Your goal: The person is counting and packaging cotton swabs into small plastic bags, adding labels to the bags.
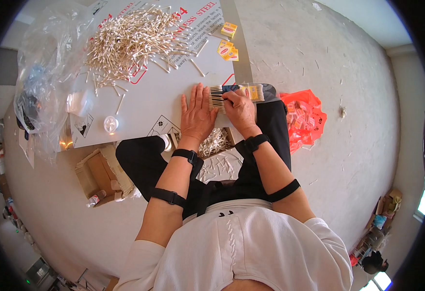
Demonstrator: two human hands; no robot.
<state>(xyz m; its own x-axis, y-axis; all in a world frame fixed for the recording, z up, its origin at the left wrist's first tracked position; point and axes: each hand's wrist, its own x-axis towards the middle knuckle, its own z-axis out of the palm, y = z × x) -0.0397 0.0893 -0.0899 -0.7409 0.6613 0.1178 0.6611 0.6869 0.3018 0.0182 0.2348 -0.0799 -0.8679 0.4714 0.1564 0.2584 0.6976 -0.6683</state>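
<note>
My left hand (196,116) lies flat on the grey steel-sheet tabletop (149,104), fingers stretched forward, its thumb beside a neat row of cotton swabs (216,99). Just right of that row, my right hand (241,112) is closed, with fingers curled down against the swabs; what it grips is hidden under the fingers. Beyond its knuckles, at the table's right edge, lies a clear plastic pack (268,90) with swabs and a yellow label. A large loose heap of cotton swabs (132,41) spreads over the far part of the table.
Small yellow packets (228,50) lie near the far right table edge. A round clear container (110,124) and a crumpled plastic bag (52,58) are at left. Below are a box of swabs (216,143), an open cardboard carton (98,177) and a red bag (312,114) with small packs.
</note>
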